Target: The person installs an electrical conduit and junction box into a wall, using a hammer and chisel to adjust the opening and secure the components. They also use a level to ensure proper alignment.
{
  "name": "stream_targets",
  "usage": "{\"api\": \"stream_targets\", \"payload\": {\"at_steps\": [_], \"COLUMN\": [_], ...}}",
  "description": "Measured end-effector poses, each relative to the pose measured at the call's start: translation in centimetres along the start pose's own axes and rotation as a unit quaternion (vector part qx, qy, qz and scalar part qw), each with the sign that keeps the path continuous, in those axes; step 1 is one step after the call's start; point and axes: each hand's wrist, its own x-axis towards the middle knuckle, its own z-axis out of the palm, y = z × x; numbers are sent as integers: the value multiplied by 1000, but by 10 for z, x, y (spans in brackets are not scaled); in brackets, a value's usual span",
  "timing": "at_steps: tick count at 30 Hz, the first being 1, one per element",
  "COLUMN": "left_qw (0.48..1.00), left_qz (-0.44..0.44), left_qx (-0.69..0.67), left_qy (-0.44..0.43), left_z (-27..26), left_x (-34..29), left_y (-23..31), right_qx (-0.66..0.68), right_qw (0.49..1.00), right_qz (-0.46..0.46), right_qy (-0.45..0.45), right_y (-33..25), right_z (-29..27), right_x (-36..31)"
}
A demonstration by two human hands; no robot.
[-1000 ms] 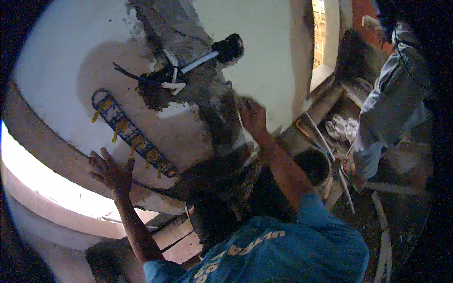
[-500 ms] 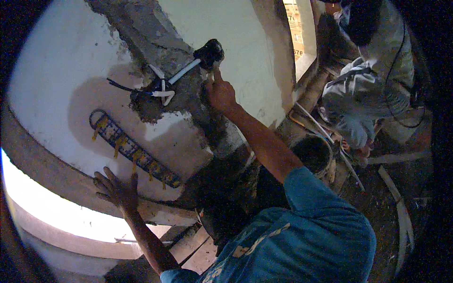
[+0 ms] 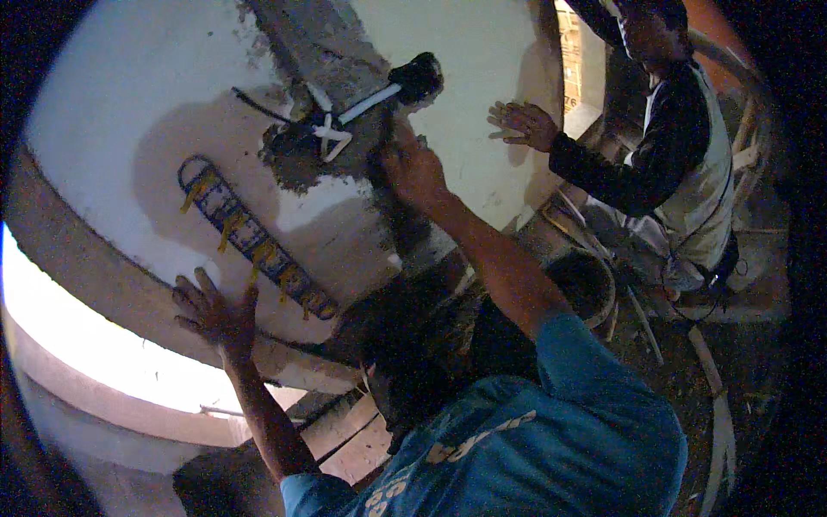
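Neither of my own hands is in view. A person in a blue shirt (image 3: pixel 517 431) stands in front of me, seen from behind. That person's left hand (image 3: pixel 215 314) lies spread on the pale wall (image 3: pixel 345 207), below a long dark ladder-like strip (image 3: pixel 254 246) with yellow tags. Their right hand (image 3: pixel 418 172) is curled, slightly blurred, at the grey plaster channel, and I cannot tell if it holds anything. Just above it a white conduit (image 3: pixel 370 103) runs into a black bundle (image 3: pixel 418 76). White and dark wires (image 3: pixel 327 133) stick out at its other end.
At the right, a second person (image 3: pixel 672 146) holds up an open hand (image 3: pixel 525 127) by the wall. A dark bucket (image 3: pixel 586 284) stands beside the blue shirt, with long pale strips (image 3: pixel 724 414) on the floor. A bright opening (image 3: pixel 95 345) lies at lower left.
The blue-shirted person's right hand has drawn down from the black bundle, its pointing finger no longer stretched out. The second person has straightened from a bend and raised a hand. My view has shifted slightly.
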Motion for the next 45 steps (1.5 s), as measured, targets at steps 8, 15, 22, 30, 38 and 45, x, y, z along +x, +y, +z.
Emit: {"api": "stream_targets", "payload": {"at_steps": [8, 15, 22, 30, 38, 45], "left_qw": [986, 999, 996, 986, 981, 983], "left_qz": [60, 7, 29, 59, 64, 61], "left_qx": [-66, 6, -16, -67, -86, -71], "left_qy": [139, 32, 83, 140, 164, 158], "left_z": [8, -9, -6, 3, 7, 3], "left_x": [0, 3, 0, 1, -2, 0], "left_y": [-4, 5, 3, -3, -2, -1], "right_qx": [29, 83, 4, -29, 15, -17], "right_qw": [983, 992, 995, 987, 990, 993], "right_qz": [46, 29, 101, -9, -21, -9], "right_qy": [-178, -88, 18, -161, -139, -118], "right_y": [-50, -37, 9, -33, -38, -43], "right_z": [19, 13, -6, 3, 16, 11], "right_x": [-18, -17, 9, -11, -18, -21]}}
